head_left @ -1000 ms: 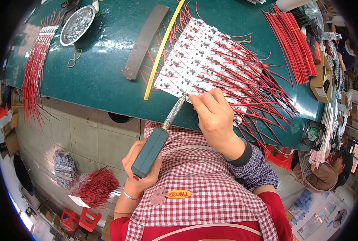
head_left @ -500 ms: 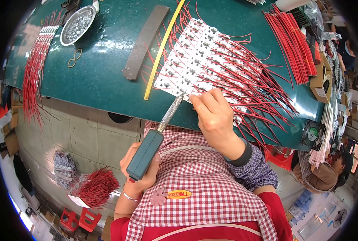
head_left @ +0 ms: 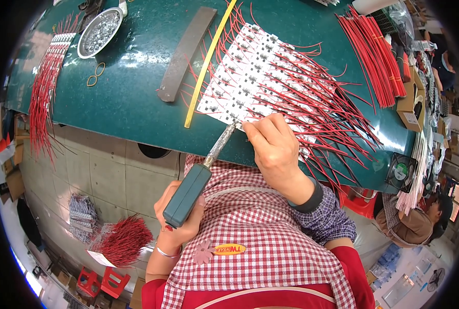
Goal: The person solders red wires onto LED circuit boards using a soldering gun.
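My left hand is wrapped around the dark green handle of a soldering iron. Its metal barrel slants up to the right, and the tip meets the near corner of a white circuit board panel. Just right of that tip, my right hand pinches at the panel's near edge; whatever is between the fingertips is too small or hidden to make out. Many red and dark wires fan out from the panel to the right, some passing beside and beneath my right hand. More thin red wires stick out along the panel's left side.
Left of the panel lie a yellow strip and a grey bar. Farther left are a metal bowl of shiny bits, rubber bands and a wired board bundle. Red wire bundles and a small fan sit right.
The soldering iron's handle has shifted very slightly up and to the right with my left hand. My right hand stays at the same spot on the panel.
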The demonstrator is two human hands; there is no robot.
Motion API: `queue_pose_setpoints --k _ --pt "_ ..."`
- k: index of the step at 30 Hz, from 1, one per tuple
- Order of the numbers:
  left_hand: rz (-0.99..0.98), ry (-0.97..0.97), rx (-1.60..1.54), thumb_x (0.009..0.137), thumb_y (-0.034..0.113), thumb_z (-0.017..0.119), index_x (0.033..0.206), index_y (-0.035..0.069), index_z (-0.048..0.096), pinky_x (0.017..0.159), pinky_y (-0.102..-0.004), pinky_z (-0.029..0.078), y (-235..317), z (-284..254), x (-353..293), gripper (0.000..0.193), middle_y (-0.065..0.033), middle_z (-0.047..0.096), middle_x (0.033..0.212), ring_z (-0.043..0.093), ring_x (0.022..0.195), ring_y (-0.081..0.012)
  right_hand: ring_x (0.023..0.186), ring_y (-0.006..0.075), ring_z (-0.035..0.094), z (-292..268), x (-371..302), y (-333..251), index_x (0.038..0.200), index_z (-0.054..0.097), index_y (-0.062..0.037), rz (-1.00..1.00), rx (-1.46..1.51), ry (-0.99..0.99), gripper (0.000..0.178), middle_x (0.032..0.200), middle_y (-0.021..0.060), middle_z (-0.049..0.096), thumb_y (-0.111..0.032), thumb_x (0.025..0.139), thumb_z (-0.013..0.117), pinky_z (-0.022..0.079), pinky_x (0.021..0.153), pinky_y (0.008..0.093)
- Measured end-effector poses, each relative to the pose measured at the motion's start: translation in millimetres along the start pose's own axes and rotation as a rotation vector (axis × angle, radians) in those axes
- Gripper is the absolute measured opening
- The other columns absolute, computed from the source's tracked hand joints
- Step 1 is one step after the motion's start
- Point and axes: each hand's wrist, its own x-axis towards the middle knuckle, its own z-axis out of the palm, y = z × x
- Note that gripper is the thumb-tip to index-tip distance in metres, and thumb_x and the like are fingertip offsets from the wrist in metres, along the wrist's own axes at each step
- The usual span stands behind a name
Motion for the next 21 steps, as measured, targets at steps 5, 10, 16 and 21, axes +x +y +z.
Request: queue_pose_setpoints --k 5,10,16,21 --pt "0.028 -0.006 0.011 0.072 -0.007 0.073 0.090 -0.005 0.068 0.059 -0.0307 0.050 2 -2 3 0.019 -0.0141 0.064 0.084 0.063 0.065 -0.0258 0.087 0.0241 0.057 0 0 -1 0.101 0.068 0.0027 -0.001 -0.016 0.001 0.030 0.087 0.0069 0.057 -0.006 0.072 0.064 0.048 0.070 0.0359" --pt "-0.189 0.209 -0.210 0.082 -0.004 0.071 0.096 -0.004 0.067 0.067 -0.0314 0.051 -27 -1 -30 0.014 -0.0078 0.065 0.086 0.062 0.072 -0.0186 0.087 0.0239 0.057 2 1 -2 0.100 0.068 0.0023 -0.007 -0.031 0.015 0.029 0.087 0.0067 0.057 -0.006 0.072 0.064 0.048 0.070 0.0357" --pt "-0.140 0.398 -0.588 0.084 -0.007 0.060 0.111 -0.011 0.055 0.046 -0.0250 0.039 1 -15 6 0.028 -0.0169 0.059 0.096 0.048 0.051 -0.0111 0.086 0.0244 0.057 -1 0 -1 0.100 0.068 0.0026 0.007 -0.028 -0.009 0.029 0.087 0.0071 0.056 -0.006 0.072 0.064 0.048 0.069 0.0357" --pt "-0.196 0.260 -0.441 0.084 -0.005 0.069 0.122 -0.006 0.062 0.083 -0.0329 0.053 -12 -25 -12 0.038 -0.0136 0.069 0.114 0.065 0.098 -0.0200 0.086 0.0248 0.056 0 -1 0 0.101 0.068 0.0027 0.007 -0.014 0.002 0.030 0.087 0.0074 0.056 -0.006 0.072 0.064 0.048 0.070 0.0360"
